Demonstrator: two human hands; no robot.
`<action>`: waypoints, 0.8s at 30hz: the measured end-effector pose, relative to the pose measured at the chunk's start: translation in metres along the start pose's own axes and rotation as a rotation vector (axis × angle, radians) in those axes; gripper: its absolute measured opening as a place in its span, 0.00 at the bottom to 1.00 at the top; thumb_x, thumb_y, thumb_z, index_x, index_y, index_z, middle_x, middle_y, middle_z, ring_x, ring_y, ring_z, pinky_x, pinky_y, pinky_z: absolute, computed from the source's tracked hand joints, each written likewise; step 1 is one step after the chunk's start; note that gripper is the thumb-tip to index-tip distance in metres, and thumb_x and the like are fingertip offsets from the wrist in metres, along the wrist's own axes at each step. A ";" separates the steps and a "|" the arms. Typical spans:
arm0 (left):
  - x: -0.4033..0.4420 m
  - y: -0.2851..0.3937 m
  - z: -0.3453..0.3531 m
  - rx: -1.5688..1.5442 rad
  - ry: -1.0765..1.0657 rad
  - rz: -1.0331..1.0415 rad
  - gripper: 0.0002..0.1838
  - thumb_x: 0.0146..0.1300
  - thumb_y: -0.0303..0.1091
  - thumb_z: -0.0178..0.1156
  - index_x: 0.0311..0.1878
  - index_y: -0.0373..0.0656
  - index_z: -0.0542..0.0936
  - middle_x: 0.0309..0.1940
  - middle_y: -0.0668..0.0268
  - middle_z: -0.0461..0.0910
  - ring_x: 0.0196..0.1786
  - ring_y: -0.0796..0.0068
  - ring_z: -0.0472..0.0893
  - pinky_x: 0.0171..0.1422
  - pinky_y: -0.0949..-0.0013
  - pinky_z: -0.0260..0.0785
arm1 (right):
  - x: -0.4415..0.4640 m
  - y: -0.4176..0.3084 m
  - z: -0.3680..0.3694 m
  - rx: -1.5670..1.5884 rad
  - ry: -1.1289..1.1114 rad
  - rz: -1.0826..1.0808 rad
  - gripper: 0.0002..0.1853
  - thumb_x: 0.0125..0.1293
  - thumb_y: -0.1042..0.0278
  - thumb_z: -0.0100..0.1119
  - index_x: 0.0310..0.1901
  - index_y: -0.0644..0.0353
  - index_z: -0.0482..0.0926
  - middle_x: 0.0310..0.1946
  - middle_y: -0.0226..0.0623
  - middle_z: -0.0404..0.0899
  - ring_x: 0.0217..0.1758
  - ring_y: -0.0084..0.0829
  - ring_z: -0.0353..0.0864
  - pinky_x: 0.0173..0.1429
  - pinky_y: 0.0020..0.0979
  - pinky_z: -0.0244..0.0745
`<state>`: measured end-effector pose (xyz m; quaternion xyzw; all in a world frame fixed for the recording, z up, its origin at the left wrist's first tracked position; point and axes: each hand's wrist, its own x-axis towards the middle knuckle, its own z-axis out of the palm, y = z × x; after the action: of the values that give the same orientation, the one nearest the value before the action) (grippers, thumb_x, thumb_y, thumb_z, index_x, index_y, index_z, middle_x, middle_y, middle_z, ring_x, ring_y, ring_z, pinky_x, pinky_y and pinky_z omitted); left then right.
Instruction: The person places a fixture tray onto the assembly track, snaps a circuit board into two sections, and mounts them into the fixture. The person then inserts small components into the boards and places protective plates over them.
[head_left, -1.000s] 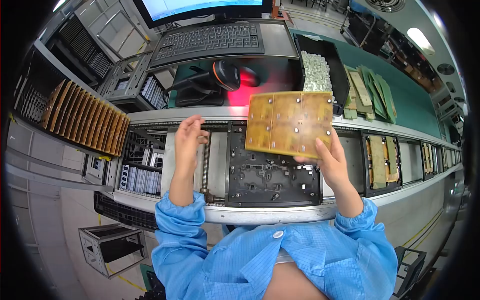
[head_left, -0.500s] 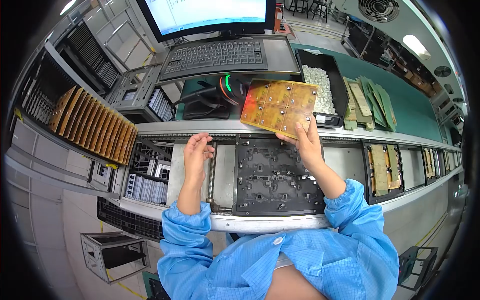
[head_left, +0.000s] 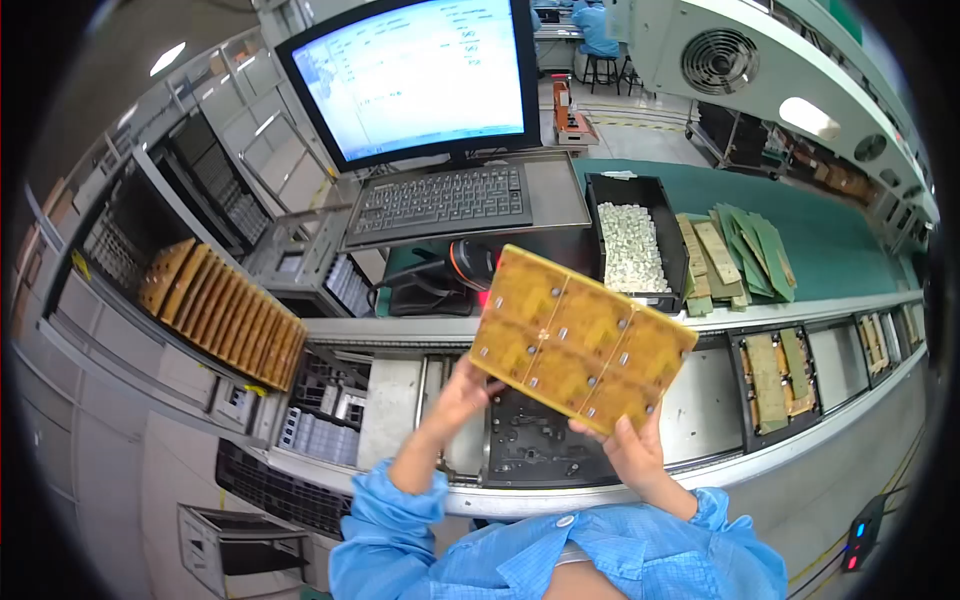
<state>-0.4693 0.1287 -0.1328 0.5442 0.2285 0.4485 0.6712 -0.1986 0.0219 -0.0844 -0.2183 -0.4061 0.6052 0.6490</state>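
Observation:
A yellow-brown circuit board panel [head_left: 583,340], divided into several squares with small dark parts and labels, is held tilted above the conveyor. My right hand [head_left: 632,450] grips its lower right edge, thumb on the face and fingers underneath. At the panel's left corner, my left hand [head_left: 462,400] is closed on the edge, its fingertips partly hidden. Below lies a black fixture tray [head_left: 545,445] with moulded recesses, partly covered by the panel. Behind the panel a barcode scanner [head_left: 470,262] rests in its stand, with a red glow near its front.
A rack [head_left: 225,315] on the left holds several upright panels. A monitor [head_left: 415,85] and keyboard [head_left: 445,203] stand at the back. Right of them are a black bin [head_left: 632,245] of small whitish parts and green-tan boards [head_left: 750,250]. Another loaded fixture [head_left: 775,385] sits along the conveyor.
The panel has come away from the scanner, nearer to me, and turned clockwise. My left hand, apart from it before, now meets its left corner. The camera view has tilted upward.

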 end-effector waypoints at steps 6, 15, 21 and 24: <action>-0.010 0.027 0.094 -0.485 0.333 0.239 0.30 0.72 0.25 0.58 0.75 0.44 0.60 0.67 0.59 0.74 0.68 0.61 0.75 0.73 0.53 0.68 | -0.013 0.006 -0.029 -0.205 -0.298 -0.143 0.53 0.70 0.50 0.63 0.79 0.56 0.32 0.78 0.45 0.50 0.82 0.42 0.51 0.81 0.46 0.47; -0.029 0.036 0.121 0.066 0.355 0.383 0.24 0.66 0.21 0.65 0.63 0.35 0.70 0.55 0.58 0.83 0.57 0.71 0.83 0.64 0.66 0.74 | 0.000 -0.045 -0.012 -0.603 -0.277 0.143 0.44 0.59 0.67 0.77 0.72 0.67 0.60 0.68 0.43 0.71 0.69 0.34 0.72 0.72 0.39 0.67; -0.025 0.035 0.145 0.168 0.320 0.341 0.37 0.57 0.20 0.74 0.67 0.39 0.65 0.55 0.60 0.80 0.56 0.70 0.82 0.60 0.67 0.77 | -0.013 -0.027 -0.011 -0.384 -0.030 0.042 0.22 0.61 0.82 0.70 0.56 0.68 0.76 0.49 0.40 0.85 0.53 0.28 0.84 0.58 0.30 0.79; -0.025 0.016 0.153 0.229 0.313 0.290 0.39 0.53 0.21 0.77 0.65 0.38 0.66 0.55 0.59 0.79 0.56 0.70 0.82 0.60 0.66 0.78 | -0.016 -0.031 -0.015 -0.443 -0.110 -0.081 0.23 0.60 0.83 0.70 0.57 0.68 0.76 0.50 0.41 0.85 0.53 0.29 0.84 0.57 0.31 0.80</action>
<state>-0.3654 0.0274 -0.0754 0.5676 0.2984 0.5903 0.4902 -0.1668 0.0047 -0.0729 -0.3056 -0.5724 0.4856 0.5858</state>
